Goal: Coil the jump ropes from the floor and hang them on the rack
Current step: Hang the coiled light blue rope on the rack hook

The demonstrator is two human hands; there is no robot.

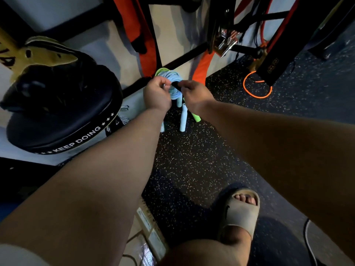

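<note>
A coiled light-blue jump rope (173, 78) is held up between both hands in front of the black rack bar (184, 57). Its pale handles (182, 120) dangle below, beside a green handle (196, 117); a green coil (161, 71) peeks out behind the blue one. My left hand (156, 93) pinches a small metal piece at the coil's left side. My right hand (193, 94) grips a black strap or hook end across the coil. An orange rope loop (257, 85) lies on the speckled floor at the right.
A black round pad marked "KEEP DOING" (63, 112) hangs at the left. Orange bands (148, 41) and black straps (278, 47) hang from the rack ahead, with metal clips (226, 41). My sandalled foot (240, 210) stands on the dark floor below.
</note>
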